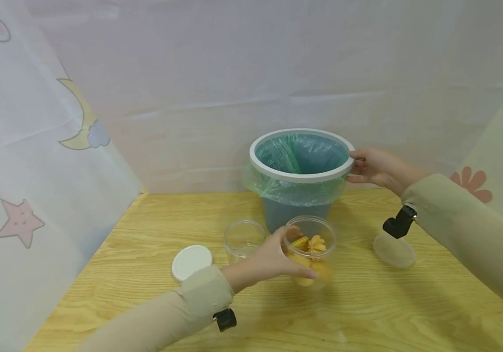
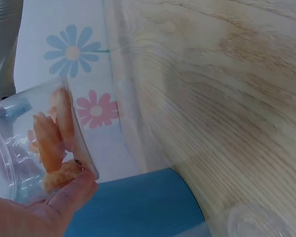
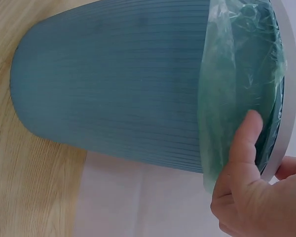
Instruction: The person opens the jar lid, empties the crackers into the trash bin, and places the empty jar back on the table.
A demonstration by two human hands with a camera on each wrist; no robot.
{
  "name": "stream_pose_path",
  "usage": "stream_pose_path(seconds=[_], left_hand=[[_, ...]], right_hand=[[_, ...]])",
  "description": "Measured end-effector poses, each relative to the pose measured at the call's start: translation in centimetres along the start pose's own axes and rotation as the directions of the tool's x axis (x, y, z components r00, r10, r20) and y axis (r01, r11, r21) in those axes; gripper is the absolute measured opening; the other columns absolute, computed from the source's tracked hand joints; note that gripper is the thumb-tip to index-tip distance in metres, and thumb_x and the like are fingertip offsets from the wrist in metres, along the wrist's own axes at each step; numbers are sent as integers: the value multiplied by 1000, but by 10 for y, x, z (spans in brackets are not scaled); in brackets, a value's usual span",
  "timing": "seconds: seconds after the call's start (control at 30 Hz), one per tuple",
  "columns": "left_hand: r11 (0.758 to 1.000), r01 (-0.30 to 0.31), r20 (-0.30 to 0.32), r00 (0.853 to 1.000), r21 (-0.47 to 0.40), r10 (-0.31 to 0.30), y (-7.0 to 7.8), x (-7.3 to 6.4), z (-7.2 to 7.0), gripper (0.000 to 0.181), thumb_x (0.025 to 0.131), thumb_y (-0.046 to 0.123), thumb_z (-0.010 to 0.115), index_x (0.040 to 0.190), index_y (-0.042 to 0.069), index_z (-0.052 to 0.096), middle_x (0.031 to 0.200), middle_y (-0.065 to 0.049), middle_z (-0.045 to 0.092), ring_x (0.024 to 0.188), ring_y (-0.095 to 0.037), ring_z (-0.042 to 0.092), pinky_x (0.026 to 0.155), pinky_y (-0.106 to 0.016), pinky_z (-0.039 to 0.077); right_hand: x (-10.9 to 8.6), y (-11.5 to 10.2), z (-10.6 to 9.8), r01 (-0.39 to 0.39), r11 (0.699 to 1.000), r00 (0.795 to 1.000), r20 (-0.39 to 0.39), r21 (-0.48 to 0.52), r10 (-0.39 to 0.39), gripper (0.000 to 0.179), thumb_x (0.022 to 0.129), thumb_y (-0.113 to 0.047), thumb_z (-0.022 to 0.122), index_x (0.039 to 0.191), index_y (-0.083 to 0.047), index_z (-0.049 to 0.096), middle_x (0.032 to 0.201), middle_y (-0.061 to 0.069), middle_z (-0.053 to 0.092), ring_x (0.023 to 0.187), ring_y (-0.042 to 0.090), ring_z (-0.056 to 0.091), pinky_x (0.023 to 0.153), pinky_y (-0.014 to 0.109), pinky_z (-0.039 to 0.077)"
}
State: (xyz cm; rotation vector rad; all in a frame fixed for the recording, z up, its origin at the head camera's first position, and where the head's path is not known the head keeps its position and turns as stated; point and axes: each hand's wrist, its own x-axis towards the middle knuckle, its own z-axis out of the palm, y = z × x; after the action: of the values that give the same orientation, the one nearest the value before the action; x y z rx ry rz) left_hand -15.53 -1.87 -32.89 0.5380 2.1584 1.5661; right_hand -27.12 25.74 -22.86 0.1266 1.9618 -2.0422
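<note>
My left hand (image 1: 273, 256) grips a clear plastic jar (image 1: 309, 248) round its side, lidless at the top, above the front of the table. Inside it lie several orange pieces and a yellow ridged one; the left wrist view shows the orange pieces (image 2: 52, 140) through the clear wall. A blue trash bin (image 1: 295, 212) stands behind, lined with a green plastic bag (image 1: 286, 190) folded over under its white rim (image 1: 302, 177). At the bin's right side, my right hand (image 1: 379, 168) holds the rim, with fingers over the bag (image 3: 219, 98) and thumb at the top edge.
A second clear jar (image 1: 244, 226) without a lid stands left of the bin. Beside it lies a white round lid (image 1: 192, 263). A translucent round lid (image 1: 394, 250) rests on the wooden table (image 1: 146, 230) under my right forearm. A printed cloth (image 1: 190, 98) hangs behind the table.
</note>
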Motion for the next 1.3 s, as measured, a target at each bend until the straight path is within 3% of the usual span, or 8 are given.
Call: stream_pose_path(seconds=[0.13,0.3,0.5,0.73,1.03,1.3], left_hand=[[1000,-15,-7,1000,-6,15,2,-5,-9,89,75,20,86,147,11,34,145,3,43,137,-25,34,109,-46,33],[1000,-10,-29,1000,-3,10,3,-9,-22,89,75,18,86,147,12,34,146,1,43,137,-31,33,107,-47,35],[1000,-14,-85,996,25,16,1,-15,-40,89,75,18,86,147,9,34,146,-5,44,136,-36,34,107,-49,35],[1000,-2,-152,988,21,5,-2,-22,-57,90,74,13,86,147,5,35,145,-8,45,136,-39,35,108,-51,34],[1000,-8,-209,978,18,12,-9,-27,-81,90,75,13,85,148,3,34,146,-11,43,137,-37,35,108,-51,32],[998,17,-241,971,53,-4,-6,-32,-90,87,78,17,83,148,6,34,147,-9,43,132,-37,39,105,-52,36]], right_hand=[[0,-1,-1,3,1000,1000,-2,0,-3,29,105,-19,37,131,-6,37,103,3,47,81,10,54,71,24,54],[3,-1,2,1,1000,1000,-23,-30,-1,56,105,-19,35,153,-5,11,115,6,37,81,10,50,69,21,52],[8,-2,-2,-8,1000,1000,-2,-6,8,61,103,-17,39,154,-6,6,119,7,36,82,10,52,71,22,54],[11,-1,-7,-39,994,999,42,97,35,68,103,-12,42,156,-7,0,121,9,36,82,12,57,74,24,55],[11,-1,-5,-54,993,997,54,105,49,70,103,-11,41,155,-7,-7,117,11,36,79,13,57,73,24,55],[10,-1,-2,-46,994,998,55,96,41,69,103,-10,40,155,-5,-5,115,11,35,79,13,57,73,25,56]])
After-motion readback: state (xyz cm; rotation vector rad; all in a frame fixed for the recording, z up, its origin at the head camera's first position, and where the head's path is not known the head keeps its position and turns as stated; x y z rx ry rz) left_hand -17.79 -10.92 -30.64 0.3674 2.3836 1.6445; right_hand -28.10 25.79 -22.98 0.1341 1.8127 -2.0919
